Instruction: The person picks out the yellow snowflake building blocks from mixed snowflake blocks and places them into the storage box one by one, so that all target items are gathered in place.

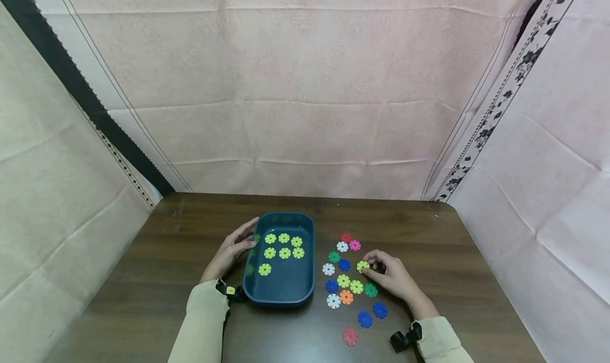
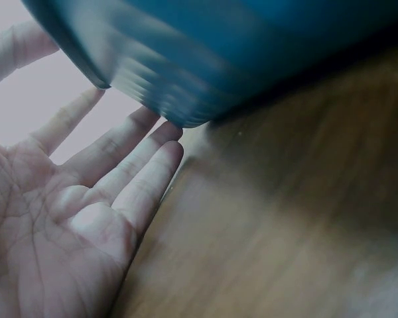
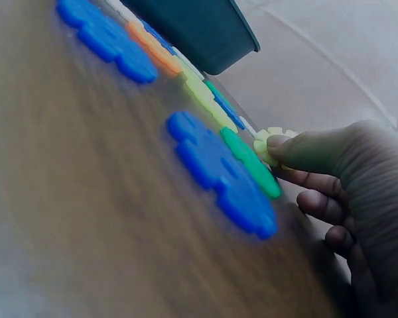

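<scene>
The right hand [image 1: 393,276] pinched a yellow-green disc [image 1: 362,265] between thumb and fingertips at the upper right edge of the loose pile on the desk [image 1: 157,278]; in the right wrist view the disc [image 3: 268,142] stood tilted on its edge against the thumb, barely off the wood or just touching it; I could not tell which. The left hand [image 1: 232,249] lay with straight, relaxed fingers against the left wall of the dark blue tray [image 1: 280,297], gripping nothing; the left wrist view showed the fingers [image 2: 129,162] spread flat and touching the tray's rounded corner [image 2: 179,99].

Inside the tray seven yellow-green discs [image 1: 284,245] already lay, six in two neat rows of three and one alone below them; no other colour was in there. To my eye the sorting was well along but not finished; besides the pinched disc, two more yellow-green ones [image 1: 350,283] sat side by side in the middle of the pile, beside an orange disc [image 1: 346,297] and a green one [image 1: 370,290]. The blue, white, red and pink pieces lay scattered right of the tray; a red disc [image 1: 350,336] sat apart near the desk's front edge.
</scene>
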`<act>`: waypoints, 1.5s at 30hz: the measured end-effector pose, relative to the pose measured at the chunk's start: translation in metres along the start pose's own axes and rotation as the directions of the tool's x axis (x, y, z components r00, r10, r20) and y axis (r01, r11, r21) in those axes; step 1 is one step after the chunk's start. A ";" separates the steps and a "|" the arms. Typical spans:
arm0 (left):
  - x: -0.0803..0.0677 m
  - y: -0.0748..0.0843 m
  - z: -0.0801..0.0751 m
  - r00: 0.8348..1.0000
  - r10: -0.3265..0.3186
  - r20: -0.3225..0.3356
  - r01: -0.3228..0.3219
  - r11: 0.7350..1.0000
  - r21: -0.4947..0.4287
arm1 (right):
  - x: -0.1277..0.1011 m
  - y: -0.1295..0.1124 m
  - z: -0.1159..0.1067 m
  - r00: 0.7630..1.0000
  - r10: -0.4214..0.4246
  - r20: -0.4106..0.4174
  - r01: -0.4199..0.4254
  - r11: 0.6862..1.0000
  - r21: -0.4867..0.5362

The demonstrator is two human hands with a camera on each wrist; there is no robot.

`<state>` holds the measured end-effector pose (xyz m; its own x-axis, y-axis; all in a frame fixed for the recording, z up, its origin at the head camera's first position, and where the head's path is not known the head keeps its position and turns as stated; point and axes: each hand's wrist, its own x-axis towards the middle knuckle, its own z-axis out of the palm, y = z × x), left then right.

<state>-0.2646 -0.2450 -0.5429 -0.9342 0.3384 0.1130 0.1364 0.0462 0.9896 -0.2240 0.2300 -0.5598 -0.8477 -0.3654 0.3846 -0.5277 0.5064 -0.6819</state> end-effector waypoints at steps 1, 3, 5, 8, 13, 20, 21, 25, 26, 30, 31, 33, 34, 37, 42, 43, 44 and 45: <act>0.000 0.001 0.000 1.000 -0.002 -0.001 0.002 1.000 -0.001 | 0.000 0.000 0.000 1.000 -0.004 -0.003 0.004 1.000 -0.003; 0.000 0.001 0.000 1.000 -0.001 0.000 0.001 1.000 0.000 | 0.000 -0.001 0.000 1.000 -0.007 -0.008 0.007 1.000 -0.008; 0.000 0.001 0.000 1.000 -0.002 0.000 0.002 1.000 -0.001 | 0.000 -0.001 0.000 1.000 -0.004 -0.007 0.004 1.000 -0.005; 0.000 0.001 0.000 1.000 -0.005 -0.002 0.005 1.000 -0.002 | 0.000 -0.001 0.000 1.000 0.005 -0.005 -0.005 1.000 -0.002; 0.000 0.000 0.000 1.000 -0.011 -0.006 0.011 1.000 -0.009 | 0.000 0.002 0.001 1.000 0.020 -0.001 -0.020 1.000 -0.019; 0.000 0.000 0.001 1.000 -0.019 -0.011 0.018 1.000 -0.014 | 0.000 0.004 0.002 0.999 0.032 0.006 -0.031 0.999 -0.023; 0.000 0.000 0.001 1.000 -0.021 -0.013 0.021 1.000 -0.014 | 0.000 0.004 0.002 0.999 0.034 0.008 -0.034 0.999 -0.023; 0.000 0.001 0.001 0.999 -0.028 -0.017 0.028 1.000 -0.010 | 0.000 0.003 0.002 0.999 0.041 0.011 -0.041 0.999 -0.024; 0.000 0.001 0.001 0.999 -0.027 -0.018 0.027 1.000 -0.008 | 0.000 0.003 0.002 0.999 0.041 0.011 -0.041 0.999 -0.023; 0.001 0.000 0.000 1.000 -0.017 -0.011 0.017 1.000 0.001 | 0.000 0.002 0.002 0.999 0.038 0.013 -0.038 0.999 -0.017; 0.001 -0.001 0.000 1.000 -0.014 -0.008 0.014 1.000 0.003 | 0.000 0.002 0.001 0.999 0.036 0.014 -0.036 0.999 -0.014; 0.000 -0.001 -0.001 1.000 -0.013 -0.005 0.013 1.000 0.004 | 0.000 0.001 0.001 0.999 0.033 0.015 -0.032 0.999 -0.011; 0.000 -0.001 -0.001 1.000 -0.015 -0.005 0.015 1.000 0.004 | 0.000 0.001 0.002 0.999 0.030 0.016 -0.030 1.000 -0.010; 0.000 -0.002 -0.001 1.000 -0.021 -0.004 0.021 1.000 0.003 | -0.001 0.001 0.002 0.999 0.031 0.018 -0.030 1.000 -0.007; 0.000 -0.002 -0.001 1.000 -0.014 -0.001 0.014 1.000 0.005 | -0.001 0.001 0.001 0.999 0.030 0.013 -0.030 1.000 -0.009; 0.000 -0.002 -0.001 1.000 -0.014 -0.003 0.014 1.000 0.005 | 0.000 0.001 0.001 1.000 0.028 0.011 -0.028 1.000 -0.010; 0.000 -0.002 0.000 1.000 -0.015 -0.004 0.015 1.000 0.009 | 0.000 0.001 0.001 1.000 0.025 0.008 -0.025 1.000 -0.011; 0.000 -0.001 0.001 1.000 -0.016 -0.005 0.016 1.000 0.010 | 0.000 0.001 0.001 1.000 0.020 0.005 -0.020 1.000 -0.010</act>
<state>-0.2646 -0.2444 -0.5442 -0.9377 0.3334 0.0979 0.1249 0.0606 0.9903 -0.2243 0.2301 -0.5610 -0.8580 -0.3592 0.3672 -0.5109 0.5214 -0.6835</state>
